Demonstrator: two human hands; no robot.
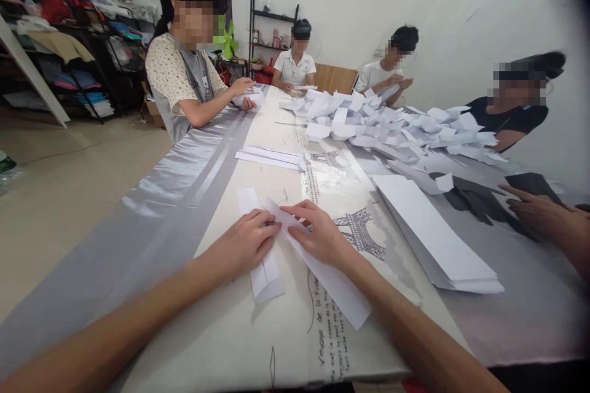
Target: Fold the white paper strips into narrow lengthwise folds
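Note:
My left hand point(244, 242) lies across a folded white paper strip point(268, 279), its fingers closed together over the strip's middle. A crease line runs along the lower part of that strip, and its upper end shows beyond my knuckles. Just to the right, my right hand point(318, 230) grips a second white paper strip point(341, 295) near its upper end, thumb and fingers curled on it. This strip slants down to the right across the printed tablecloth. My two hands' fingertips nearly meet where the papers come together.
Folded strips point(271, 158) lie farther up the table. To the right are a stack of white paper point(437, 236), a large heap of folded paper point(364, 123) and dark pieces point(474, 196). Several people sit around the table; one person's hand point(539, 212) reaches in from the right.

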